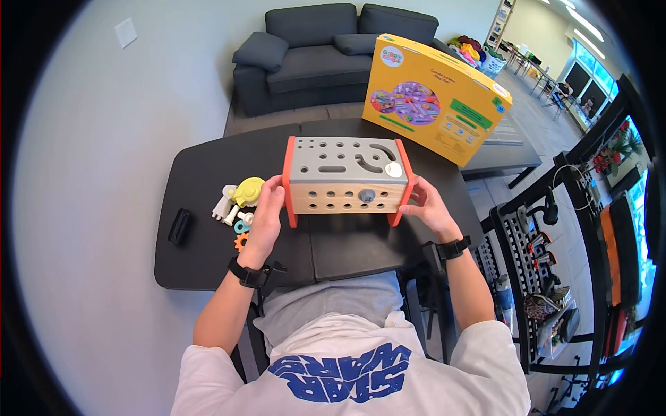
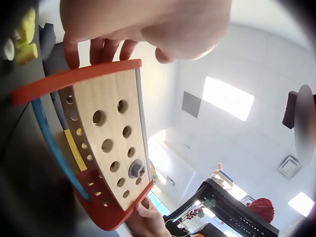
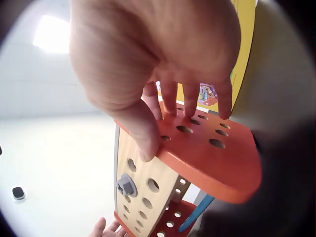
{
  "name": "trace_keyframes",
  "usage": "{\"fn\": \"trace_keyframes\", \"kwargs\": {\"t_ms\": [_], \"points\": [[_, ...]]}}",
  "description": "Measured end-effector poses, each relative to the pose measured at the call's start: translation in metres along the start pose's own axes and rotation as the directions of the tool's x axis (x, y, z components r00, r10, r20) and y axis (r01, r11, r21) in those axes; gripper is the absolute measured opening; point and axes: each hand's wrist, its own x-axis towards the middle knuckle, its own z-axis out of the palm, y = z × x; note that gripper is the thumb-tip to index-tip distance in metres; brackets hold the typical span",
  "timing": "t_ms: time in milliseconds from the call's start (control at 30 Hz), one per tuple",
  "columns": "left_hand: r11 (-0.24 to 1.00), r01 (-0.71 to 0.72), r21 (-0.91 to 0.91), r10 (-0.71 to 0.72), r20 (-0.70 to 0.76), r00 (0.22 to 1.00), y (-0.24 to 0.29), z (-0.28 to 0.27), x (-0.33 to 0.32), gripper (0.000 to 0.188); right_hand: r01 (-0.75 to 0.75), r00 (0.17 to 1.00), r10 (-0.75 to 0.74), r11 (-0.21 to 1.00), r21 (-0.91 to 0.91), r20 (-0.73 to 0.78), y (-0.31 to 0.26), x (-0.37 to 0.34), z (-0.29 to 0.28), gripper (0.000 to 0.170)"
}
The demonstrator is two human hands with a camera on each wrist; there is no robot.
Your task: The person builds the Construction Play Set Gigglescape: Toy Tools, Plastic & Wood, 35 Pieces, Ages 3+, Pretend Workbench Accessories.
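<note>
A toy workbench with a grey top (image 1: 333, 158), wooden front (image 2: 106, 131) and red side panels (image 3: 212, 153) stands upright on the black table. A grey bolt (image 1: 366, 196) sits in a front hole, and a white round piece (image 1: 393, 169) at the top's right corner. My left hand (image 1: 266, 225) rests against the left red panel, fingers fairly straight along its outer face, thumb off the wood. My right hand (image 1: 433, 208) grips the right panel, its thumb over the front edge and its fingers on the outer face. A blue piece (image 2: 54, 143) shows underneath.
Left of the workbench lie a yellow toy part (image 1: 248, 191), white pieces (image 1: 223, 208), an orange gear (image 1: 241, 242) and a black case (image 1: 180, 227). A large yellow box (image 1: 433, 104) stands behind to the right. A dark sofa (image 1: 312, 66) is beyond the table (image 1: 208, 267).
</note>
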Motion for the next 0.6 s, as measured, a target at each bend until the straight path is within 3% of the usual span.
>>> {"fn": "trace_keyframes", "kwargs": {"t_ms": [133, 200, 233, 267, 333, 367, 400, 433, 467, 533, 600], "points": [[0.998, 0.048, 0.048, -0.049, 0.022, 0.999, -0.007, -0.017, 0.003, 0.042, -0.010, 1.000, 0.010, 0.997, -0.077, -0.001, 0.002, 0.002, -0.002, 0.052], [0.953, -0.039, 0.301, -0.001, 0.131, 0.991, -0.008, -0.033, 0.006, 0.036, 0.006, 1.000, -0.005, 0.994, -0.113, 0.006, -0.002, 0.000, 0.000, 0.046], [0.903, -0.019, 0.429, -0.049, 0.147, 0.988, 0.014, -0.040, 0.005, 0.032, -0.019, 0.998, 0.011, 0.991, -0.129, -0.058, -0.009, -0.002, 0.003, 0.044], [0.807, -0.119, 0.578, 0.021, 0.173, 0.985, 0.025, -0.048, 0.005, 0.032, -0.042, 0.992, 0.025, 0.989, -0.145, -0.122, -0.012, -0.003, 0.005, 0.042], [0.697, -0.140, 0.703, 0.040, 0.157, 0.987, 0.048, -0.063, 0.000, 0.032, -0.037, 0.984, 0.004, 0.984, -0.177, -0.181, -0.011, -0.007, 0.009, 0.040], [0.604, -0.119, 0.788, 0.024, 0.130, 0.991, 0.045, -0.077, 0.000, 0.034, 0.013, 0.955, -0.101, 0.953, -0.303, -0.279, -0.016, -0.009, 0.014, 0.041], [0.602, -0.115, 0.790, 0.023, 0.128, 0.992, 0.042, -0.088, -0.001, 0.034, 0.046, 0.908, -0.217, 0.903, -0.428, -0.359, -0.024, -0.011, 0.020, 0.042], [0.485, -0.087, 0.870, -0.023, 0.111, 0.994, 0.040, -0.098, -0.003, 0.034, 0.109, 0.857, -0.354, 0.834, -0.540, -0.374, -0.036, -0.013, 0.030, 0.034], [0.357, -0.060, 0.932, -0.066, 0.089, 0.994, 0.037, -0.103, -0.005, 0.034, 0.110, 0.858, -0.353, 0.836, -0.537, -0.374, -0.046, -0.015, 0.039, 0.034], [0.300, 0.003, 0.954, -0.121, 0.035, 0.992, 0.031, -0.109, -0.010, 0.035, 0.265, 0.756, -0.607, 0.625, -0.734, -0.244, -0.060, -0.016, 0.058, 0.027], [0.122, 0.032, 0.992, -0.165, -0.012, 0.986, 0.026, -0.114, -0.015, 0.032, 0.386, 0.700, -0.701, 0.536, -0.751, -0.141, -0.065, -0.014, 0.080, 0.022]]}}
